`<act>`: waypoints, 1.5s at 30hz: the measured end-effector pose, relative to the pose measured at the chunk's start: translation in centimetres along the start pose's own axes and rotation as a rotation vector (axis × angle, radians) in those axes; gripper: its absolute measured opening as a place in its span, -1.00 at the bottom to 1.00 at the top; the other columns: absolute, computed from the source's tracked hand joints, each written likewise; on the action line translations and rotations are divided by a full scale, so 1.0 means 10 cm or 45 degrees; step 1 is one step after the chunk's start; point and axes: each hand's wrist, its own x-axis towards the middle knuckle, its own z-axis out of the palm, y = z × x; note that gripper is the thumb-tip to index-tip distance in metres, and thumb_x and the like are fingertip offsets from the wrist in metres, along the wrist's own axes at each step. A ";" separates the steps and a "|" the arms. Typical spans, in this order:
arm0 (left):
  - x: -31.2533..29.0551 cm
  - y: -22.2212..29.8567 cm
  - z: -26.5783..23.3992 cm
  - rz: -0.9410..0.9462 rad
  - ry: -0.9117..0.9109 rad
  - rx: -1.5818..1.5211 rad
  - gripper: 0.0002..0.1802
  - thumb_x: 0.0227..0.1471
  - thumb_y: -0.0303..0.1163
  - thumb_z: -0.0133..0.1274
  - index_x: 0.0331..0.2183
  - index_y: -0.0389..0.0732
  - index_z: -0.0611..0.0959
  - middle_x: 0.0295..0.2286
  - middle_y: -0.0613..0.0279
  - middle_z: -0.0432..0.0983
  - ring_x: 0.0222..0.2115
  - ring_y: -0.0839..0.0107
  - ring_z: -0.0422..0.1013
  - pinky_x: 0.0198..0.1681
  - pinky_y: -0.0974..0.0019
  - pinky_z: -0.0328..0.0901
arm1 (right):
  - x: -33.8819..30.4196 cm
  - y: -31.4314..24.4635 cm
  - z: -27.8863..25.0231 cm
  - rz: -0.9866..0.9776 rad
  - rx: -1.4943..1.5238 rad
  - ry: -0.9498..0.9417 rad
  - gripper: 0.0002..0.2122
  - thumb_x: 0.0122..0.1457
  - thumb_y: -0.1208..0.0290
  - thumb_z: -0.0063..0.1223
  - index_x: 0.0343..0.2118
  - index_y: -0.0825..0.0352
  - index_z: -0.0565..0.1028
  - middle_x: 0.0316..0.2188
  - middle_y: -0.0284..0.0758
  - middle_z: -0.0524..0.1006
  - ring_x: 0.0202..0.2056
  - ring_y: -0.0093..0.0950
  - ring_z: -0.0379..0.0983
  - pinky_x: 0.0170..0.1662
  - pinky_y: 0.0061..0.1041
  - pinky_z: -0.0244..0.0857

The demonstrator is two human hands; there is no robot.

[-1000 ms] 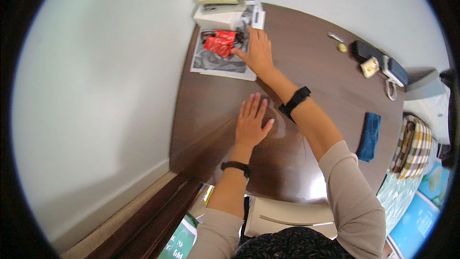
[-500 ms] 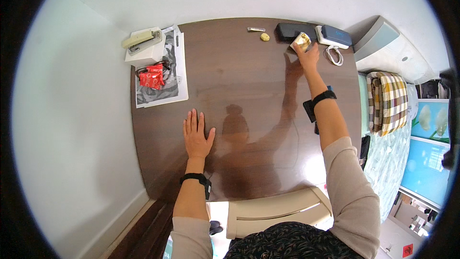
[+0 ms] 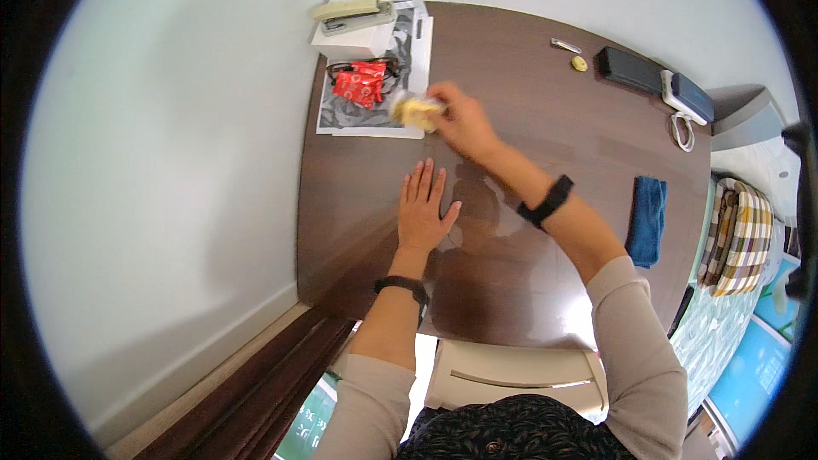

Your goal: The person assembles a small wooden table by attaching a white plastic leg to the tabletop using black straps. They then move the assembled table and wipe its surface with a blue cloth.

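My right hand (image 3: 464,123) is closed around a small yellow-and-white packet (image 3: 416,111), smeared by motion. It holds the packet over the right edge of the printed sheets of paper (image 3: 341,119) at the back left. Just left of the packet, a red packet (image 3: 360,83) lies on the sheets with dark-framed glasses (image 3: 392,66). My left hand (image 3: 422,215) rests flat on the brown table (image 3: 528,153), fingers spread, nearer to me than the sheets and holding nothing.
Behind the red packet, a stapler (image 3: 354,13) sits on a white box (image 3: 351,44). Along the back right are a small metal clipper (image 3: 565,45), a small yellow lump (image 3: 579,63), a black case (image 3: 630,70), a dark blue case (image 3: 692,97) and a white cable (image 3: 682,132). A folded blue cloth (image 3: 648,221) lies at right.
My right hand has carried the yellow-and-white packet from beside the black case leftward to the sheets. The view has turned left, and the blue cloth now shows. My left hand stays flat.
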 end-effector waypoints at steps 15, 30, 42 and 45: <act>-0.05 -0.06 0.05 -0.087 -0.121 -0.095 -0.40 0.06 -0.06 0.05 0.04 -0.26 0.48 0.17 -0.05 0.20 0.25 0.03 0.04 0.33 -0.07 -0.13 | 0.44 -0.27 0.89 -0.594 -0.692 0.224 -0.65 0.01 0.50 0.11 -0.09 0.33 0.42 -0.02 -0.11 0.39 0.01 -0.10 0.33 0.05 -0.21 0.30; -0.04 0.05 0.04 0.011 -0.080 0.097 -0.25 0.11 -0.08 0.02 0.25 -0.15 0.25 0.31 0.12 -0.06 0.32 0.14 -0.13 0.35 -0.01 -0.19 | -3.04 0.50 -2.72 0.358 -1.571 0.400 -0.49 0.17 0.33 -0.01 0.18 0.39 0.28 0.23 -0.05 0.23 0.27 -0.05 0.05 0.33 -0.16 -0.13; -0.09 0.09 0.15 0.181 0.008 0.262 -0.34 0.22 -0.11 -0.12 0.26 -0.14 0.21 0.29 0.11 -0.01 0.31 0.09 -0.11 0.33 -0.04 -0.17 | -2.50 0.72 -2.64 -0.283 -1.282 0.163 -0.56 0.16 0.36 0.02 0.14 0.23 0.36 0.22 -0.19 0.28 0.27 -0.21 0.13 0.32 -0.21 -0.04; -0.09 0.02 0.22 0.214 0.015 0.304 -0.35 0.25 -0.09 -0.16 0.27 -0.15 0.20 0.29 0.06 -0.02 0.31 0.08 -0.11 0.33 -0.05 -0.17 | -3.46 0.76 -3.56 0.228 -1.502 0.433 -0.52 0.17 0.31 0.04 0.16 0.25 0.31 0.24 -0.19 0.24 0.25 -0.16 0.12 0.31 -0.20 -0.02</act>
